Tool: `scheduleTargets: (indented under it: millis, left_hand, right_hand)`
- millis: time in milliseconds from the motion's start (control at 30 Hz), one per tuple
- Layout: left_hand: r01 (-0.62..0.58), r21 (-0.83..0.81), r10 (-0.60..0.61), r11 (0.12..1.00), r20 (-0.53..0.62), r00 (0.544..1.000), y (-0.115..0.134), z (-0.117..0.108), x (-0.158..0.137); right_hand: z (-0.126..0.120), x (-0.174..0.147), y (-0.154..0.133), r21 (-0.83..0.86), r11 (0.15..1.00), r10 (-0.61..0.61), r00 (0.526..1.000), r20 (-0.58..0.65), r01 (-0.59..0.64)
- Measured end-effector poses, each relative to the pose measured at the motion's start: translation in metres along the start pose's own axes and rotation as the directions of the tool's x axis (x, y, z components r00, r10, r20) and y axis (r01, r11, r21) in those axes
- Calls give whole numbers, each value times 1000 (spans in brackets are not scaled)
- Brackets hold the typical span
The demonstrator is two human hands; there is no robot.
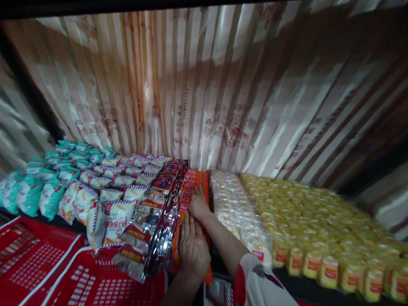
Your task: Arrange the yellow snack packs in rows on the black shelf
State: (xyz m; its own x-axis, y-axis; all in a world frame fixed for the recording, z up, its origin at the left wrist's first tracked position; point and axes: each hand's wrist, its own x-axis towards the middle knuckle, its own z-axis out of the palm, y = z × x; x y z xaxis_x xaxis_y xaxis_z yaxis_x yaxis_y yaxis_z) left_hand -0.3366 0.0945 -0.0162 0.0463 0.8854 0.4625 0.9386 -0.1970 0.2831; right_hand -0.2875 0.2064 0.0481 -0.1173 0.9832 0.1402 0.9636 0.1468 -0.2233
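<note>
My left hand (194, 248) rests flat against the near end of a row of orange snack packets (188, 183), its fingers stretched out. Farther back on that same row lies my right hand (198, 203), fingers extended over the packets. Directly left of my hands stand shiny dark red and silver packets (164, 218), with clear-fronted packets (140, 232) tilted over the shelf's front edge. On the right, beyond a narrow dark gap, runs a row of clear-wrapped white packets (229, 201). Some of the orange packets are hidden under my hands.
White bags with striped edges (117, 220) and teal bags (53, 195) fill the left of the shelf. Many yellow wrapped packets (315, 229) cover the right. Red baskets (101, 283) stand below the front edge. A striped, wrinkled sheet (194, 90) forms the back.
</note>
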Motion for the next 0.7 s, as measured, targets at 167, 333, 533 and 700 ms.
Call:
scheduleTargets:
  millis: [167, 333, 533, 700]
  left_hand:
    - [-7, -10, 6, 1000, -67, 998, -4, 17, 4]
    - [-24, -11, 23, 1000, -50, 998, -8, 21, 1]
    - [-36, -12, 36, 999, -4, 999, -7, 14, 1]
    - [-53, -33, 54, 998, 31, 998, -4, 7, -3]
  right_hand:
    - [8, 28, 2, -39, 999, 26, 997, 68, -23]
    - [28, 45, 2, -55, 998, 41, 998, 48, -38]
    - [44, 45, 4, -63, 997, 53, 998, 12, -53]
    - [41, 44, 8, -43, 998, 55, 998, 23, -54]
